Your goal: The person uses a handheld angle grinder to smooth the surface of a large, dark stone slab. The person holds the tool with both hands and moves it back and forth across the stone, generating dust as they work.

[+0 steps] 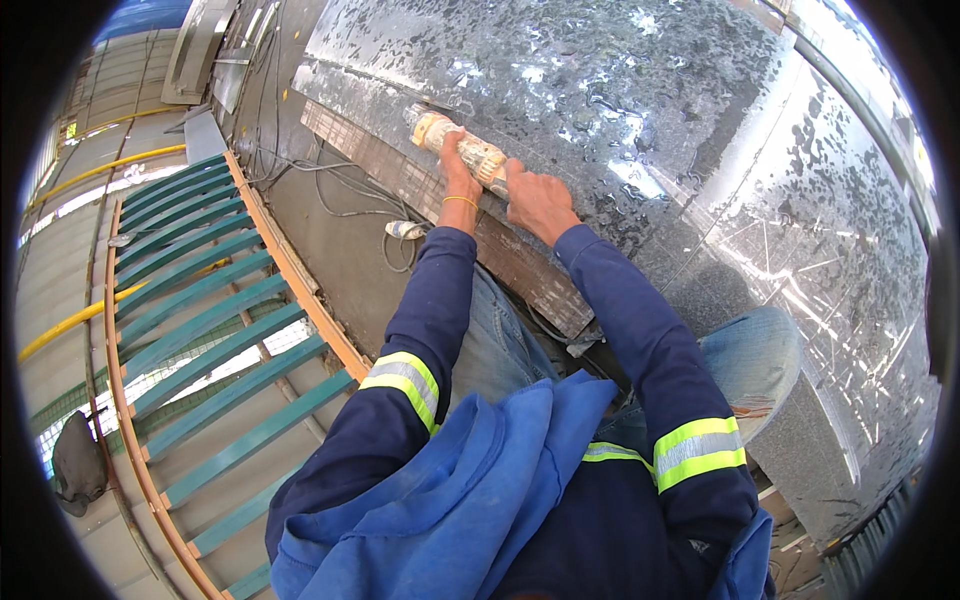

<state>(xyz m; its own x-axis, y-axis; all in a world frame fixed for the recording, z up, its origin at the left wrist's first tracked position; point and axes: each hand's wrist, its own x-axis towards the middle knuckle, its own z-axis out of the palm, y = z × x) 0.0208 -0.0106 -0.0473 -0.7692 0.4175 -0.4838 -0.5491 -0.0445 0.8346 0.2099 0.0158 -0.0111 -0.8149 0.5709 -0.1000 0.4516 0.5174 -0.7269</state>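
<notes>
The tool (481, 158) is yellowish — sleeves (640, 310) navy, yellow-banded.

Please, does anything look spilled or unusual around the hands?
Yes: clear, glossy puddles, apparently water, lie across the flat grey slab beside the cream cylindrical power tool, which the bare left hand and right hand hold. Liquid near such a tool looks odd.

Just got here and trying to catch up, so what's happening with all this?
A person in dark blue sleeves holds a pale yellow power tool in both hands: the left hand nearer its head, the right hand at its rear end. It is at the edge of a wet grey surface, beside a worn wooden board. Whether it is running, I can't tell.
</notes>
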